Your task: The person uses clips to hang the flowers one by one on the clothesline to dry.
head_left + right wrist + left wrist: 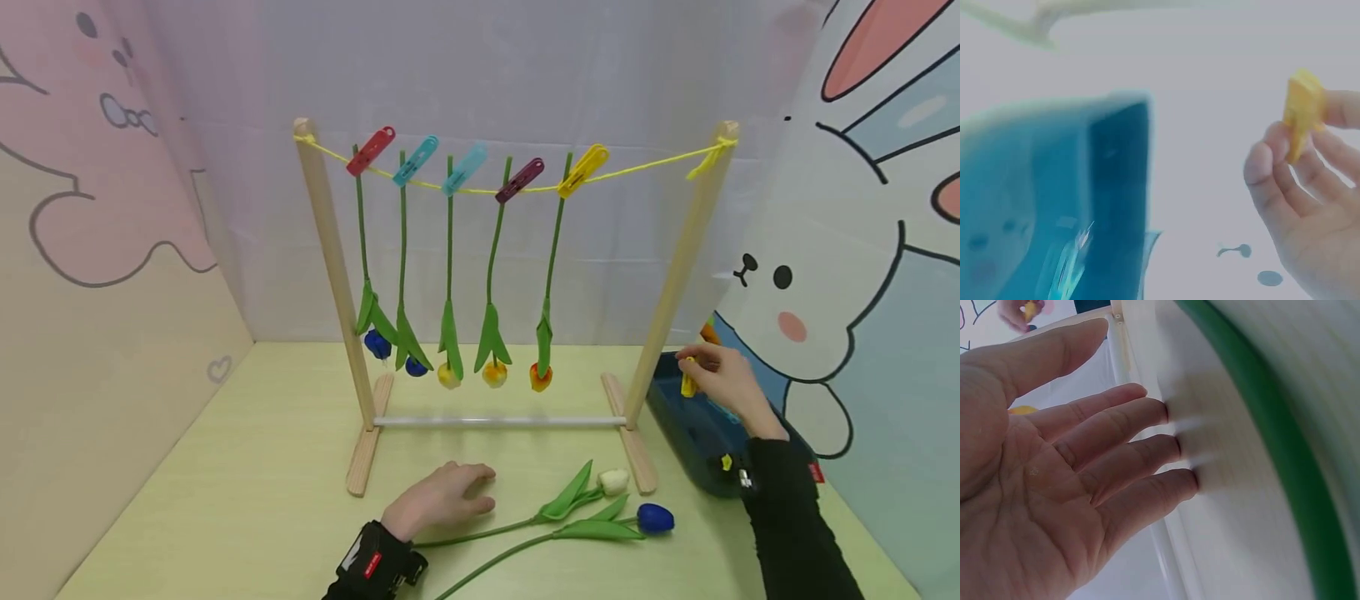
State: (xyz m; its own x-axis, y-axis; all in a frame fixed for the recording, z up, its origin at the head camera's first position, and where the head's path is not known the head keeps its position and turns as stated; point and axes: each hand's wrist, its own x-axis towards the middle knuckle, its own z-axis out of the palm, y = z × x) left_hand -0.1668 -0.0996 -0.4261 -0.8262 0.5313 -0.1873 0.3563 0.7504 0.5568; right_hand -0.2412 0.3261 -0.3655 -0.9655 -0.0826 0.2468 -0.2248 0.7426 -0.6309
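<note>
A small yellow plastic clothes peg [688,382], long axis upright, is pinched by the right hand [722,377] over the dark blue plastic box [697,433] at three o'clock, while the left hand [442,497] rests flat, fingers relaxed, on the pale green bench [247,492] beside a green-stemmed white felt tulip [577,493] pointing towards two o'clock.

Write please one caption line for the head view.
Right hand pinches a yellow clothespin above the dark bin; left hand rests by two loose tulips.

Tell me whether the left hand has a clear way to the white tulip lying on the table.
Probably yes: the left hand rests open on the table, and the white fabric tulip lies just to its right with nothing between them.
</note>
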